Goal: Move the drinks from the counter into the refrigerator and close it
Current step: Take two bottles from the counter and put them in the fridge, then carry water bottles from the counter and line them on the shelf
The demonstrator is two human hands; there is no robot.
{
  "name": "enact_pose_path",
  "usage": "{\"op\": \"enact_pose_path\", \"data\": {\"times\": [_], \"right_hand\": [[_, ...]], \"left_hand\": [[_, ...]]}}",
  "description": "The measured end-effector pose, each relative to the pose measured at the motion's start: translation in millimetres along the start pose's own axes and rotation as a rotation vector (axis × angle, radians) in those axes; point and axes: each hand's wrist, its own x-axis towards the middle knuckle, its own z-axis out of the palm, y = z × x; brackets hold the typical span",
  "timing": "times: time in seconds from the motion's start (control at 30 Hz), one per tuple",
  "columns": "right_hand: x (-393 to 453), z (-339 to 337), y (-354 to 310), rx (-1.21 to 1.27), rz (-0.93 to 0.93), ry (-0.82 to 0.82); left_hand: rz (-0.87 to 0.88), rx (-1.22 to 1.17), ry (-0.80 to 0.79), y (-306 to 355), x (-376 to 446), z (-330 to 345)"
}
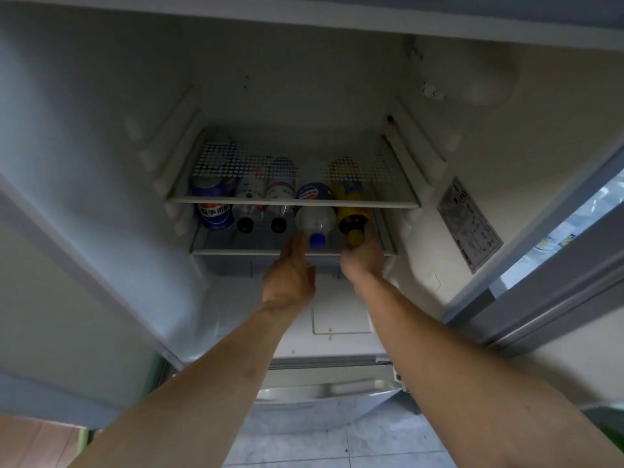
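Tiled floor, pale, lowest in view; fridge standing open above it, unlit inside.

Nearest: two bare forearms reaching in.

Left hand: fingers straight, resting against the neck of the clear bottle, blue cap toward the door. Nothing gripped.

Right hand: curled round the cap end of the yellow bottle, lying flat at the right of the lower shelf.

Farther left, same shelf: blue can and two dark-capped bottles, lying down.

Risk: the round bottles lie loose, caps at the shelf's front lip; on release either may roll forward and drop, or block the door.

Obscured: upper shelf hides the drinks' rear halves; labels dim; door cut off at right; worktop out of sight, so any remaining drinks unknown.
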Motion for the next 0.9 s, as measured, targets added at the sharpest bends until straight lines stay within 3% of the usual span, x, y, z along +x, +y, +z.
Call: {"op": "enact_pose_path", "data": {"times": [0.1,0.33,0.63,0.73,0.9], "right_hand": [[-25,-2,8,0.044,-0.010,0.064],[-98,-2,34,0.226,0.044,0.038],[-202,-21,110,0.265,0.201,0.105],[-238,-42,141,0.283,0.303,0.157],[-290,-84,192,0.295,0.461,0.257]], "left_hand": [[0.025,-0.048,0.089,-17,-26,0],[0.076,-0.324,0.284,-45,-87,-11],[0.049,-0.429,0.223,-70,-172,27],[-0.023,-0.474,0.098,-77,-201,43],[-0.099,-0.390,-0.369,-87,-242,72]]}}
